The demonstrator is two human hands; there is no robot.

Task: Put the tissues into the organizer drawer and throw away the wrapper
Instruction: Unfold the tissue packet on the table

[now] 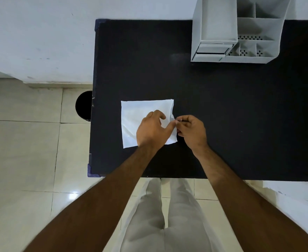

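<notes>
A flat white pack of tissues in a clear wrapper lies on the black table, left of centre. My left hand rests on the pack's right half, thumb and fingers pinching its right edge. My right hand sits just right of the pack, its fingertips pinched on that same crumpled right edge of the wrapper. The white desk organizer stands at the table's far right corner, with two small drawers at its lower front, both closed.
A round black bin stands on the tiled floor against the table's left edge. The organizer has several open compartments to the right of the drawers. White wall runs behind; my legs are below the table's near edge.
</notes>
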